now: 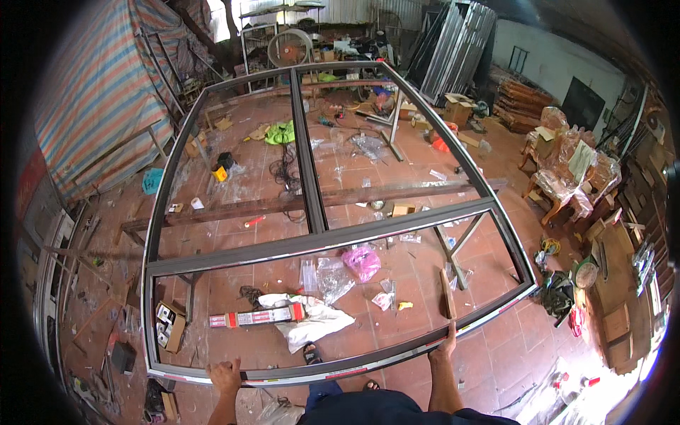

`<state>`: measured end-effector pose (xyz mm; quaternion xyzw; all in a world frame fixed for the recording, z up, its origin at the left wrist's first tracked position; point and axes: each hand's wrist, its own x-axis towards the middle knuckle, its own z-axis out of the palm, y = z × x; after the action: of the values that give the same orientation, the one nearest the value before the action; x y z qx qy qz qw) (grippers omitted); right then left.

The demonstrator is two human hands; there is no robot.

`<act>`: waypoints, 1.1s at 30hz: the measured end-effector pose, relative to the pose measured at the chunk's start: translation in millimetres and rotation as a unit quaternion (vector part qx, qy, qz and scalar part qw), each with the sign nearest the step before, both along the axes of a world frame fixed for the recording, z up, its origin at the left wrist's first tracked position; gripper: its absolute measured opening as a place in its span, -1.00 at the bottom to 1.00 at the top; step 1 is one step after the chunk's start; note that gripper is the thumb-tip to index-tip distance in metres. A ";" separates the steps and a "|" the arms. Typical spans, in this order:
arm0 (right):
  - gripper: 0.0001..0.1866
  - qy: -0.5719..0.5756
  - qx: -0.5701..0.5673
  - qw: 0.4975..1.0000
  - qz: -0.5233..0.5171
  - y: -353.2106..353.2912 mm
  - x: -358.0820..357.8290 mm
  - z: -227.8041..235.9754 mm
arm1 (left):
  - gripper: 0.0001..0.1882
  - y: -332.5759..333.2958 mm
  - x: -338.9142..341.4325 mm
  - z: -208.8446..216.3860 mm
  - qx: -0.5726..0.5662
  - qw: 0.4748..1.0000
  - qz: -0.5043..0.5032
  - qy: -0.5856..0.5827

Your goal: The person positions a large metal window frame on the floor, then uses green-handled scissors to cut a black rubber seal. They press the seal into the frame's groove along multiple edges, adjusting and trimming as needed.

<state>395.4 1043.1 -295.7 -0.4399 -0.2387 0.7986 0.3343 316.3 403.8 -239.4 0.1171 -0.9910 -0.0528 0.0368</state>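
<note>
A large grey metal window frame (312, 170) with a cross bar and an upright bar lies flat on long wooden trestle beams (255, 207) above the tiled floor. My left hand (225, 375) grips the frame's near rail toward its left end. Farther right on that same near rail, my right hand (448, 344) holds on with the fingers curled over the edge. Below the rail I see my feet in sandals (312, 352).
Under the frame lie a long red-and-white box (256, 317), white cloth (315, 320), a pink bag (363, 262) and clear plastic. A small carton (170, 326) sits at left. Striped tarpaulin (99, 92) hangs left; wrapped wooden chairs (567, 170) and metal profiles (457, 49) stand right.
</note>
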 end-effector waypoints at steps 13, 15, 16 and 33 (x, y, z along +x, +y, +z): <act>-0.71 0.042 0.096 0.994 0.021 68.6 -49.8 33.6 | -0.43 38.8 20.1 10.6 0.011 1.000 -0.013 0.006; -0.74 0.042 0.094 0.994 0.026 76.9 -58.4 40.1 | -0.43 66.0 12.6 40.2 0.013 0.999 0.020 -0.039; -0.75 0.042 0.092 0.994 0.030 82.8 -62.7 41.8 | -0.42 71.5 14.0 45.9 0.007 1.000 0.017 -0.018; -0.66 0.059 0.075 0.994 0.051 100.7 -73.3 51.8 | -0.61 78.0 31.9 70.5 0.107 0.980 0.046 0.162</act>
<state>322.1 1143.8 -243.9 -0.3527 -0.3003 0.8190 0.3387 348.1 481.9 -168.9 0.1559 -0.9541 -0.1746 0.1866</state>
